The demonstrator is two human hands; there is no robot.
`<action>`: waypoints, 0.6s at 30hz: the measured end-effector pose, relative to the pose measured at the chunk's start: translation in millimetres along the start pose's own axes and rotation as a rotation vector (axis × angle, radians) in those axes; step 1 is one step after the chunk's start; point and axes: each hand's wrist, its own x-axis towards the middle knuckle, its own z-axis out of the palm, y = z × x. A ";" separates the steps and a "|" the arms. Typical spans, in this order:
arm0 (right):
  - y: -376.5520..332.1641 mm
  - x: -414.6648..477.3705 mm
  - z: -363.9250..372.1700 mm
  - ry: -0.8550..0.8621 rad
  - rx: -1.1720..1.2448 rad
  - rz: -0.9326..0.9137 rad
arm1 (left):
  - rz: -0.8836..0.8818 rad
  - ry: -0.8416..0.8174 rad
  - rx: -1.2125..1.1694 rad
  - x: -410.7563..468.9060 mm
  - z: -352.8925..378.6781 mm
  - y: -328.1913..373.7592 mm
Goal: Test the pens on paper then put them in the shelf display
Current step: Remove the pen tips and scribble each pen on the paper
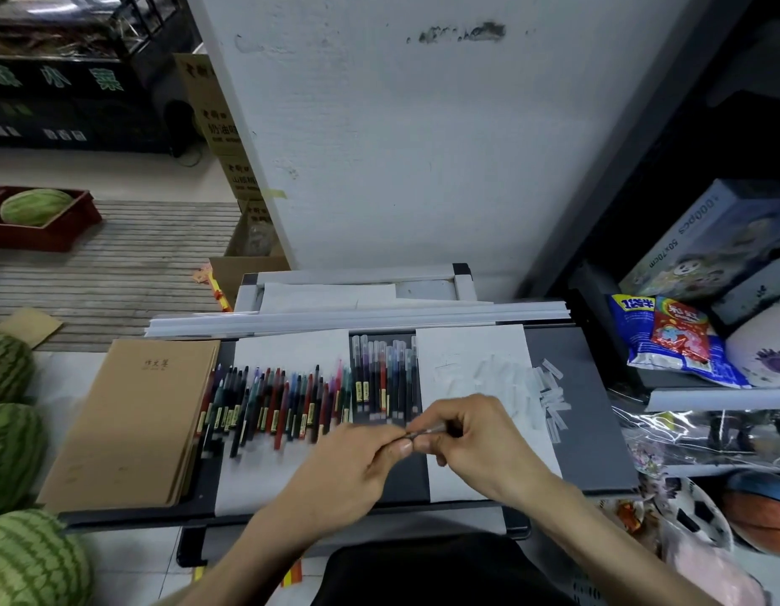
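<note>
I am worrying first about the pull. The left hand (362, 457) and the right hand (475, 435) are each pinching one end of a slim dark pen (427, 429), and I judge they are working its cap loose. If it is giving way suddenly, the pen could be flying off the near edge of the dark grey tabletop (598, 430), or a bare tip could be smearing ink on a thumb. The left wrist is also hanging near the heap of loose coloured pens (274, 400), so a jerk could be scattering them.

The held pen is hovering over the left edge of the white test sheet (467, 343) on the right, just nearer than the row of clear-capped pens (384, 378). It is looking thin, dark-barrelled and blurred; I cannot tell its ink colour or whether the cap is on. Small clear plastic sleeves (550, 395) are lying along the sheet's right side.
</note>
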 end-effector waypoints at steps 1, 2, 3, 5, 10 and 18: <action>11.2 2.5 4.1 -0.019 0.009 0.042 | -0.037 -0.049 -0.007 3.1 8.2 -8.2; 21.9 5.8 8.6 -0.020 0.039 0.081 | -0.078 -0.072 -0.012 6.6 16.7 -15.7; 32.6 9.2 12.9 -0.003 0.079 0.119 | -0.120 -0.066 -0.017 10.1 25.0 -22.8; 52.4 15.7 20.0 0.060 0.149 0.212 | -0.225 0.009 -0.073 15.6 40.8 -36.5; 97.0 19.5 18.0 0.071 -0.127 0.340 | -0.505 0.241 -0.269 23.6 52.3 -68.3; 130.0 43.7 -62.8 0.365 -0.603 0.437 | -0.571 0.401 -0.033 82.3 21.5 -97.1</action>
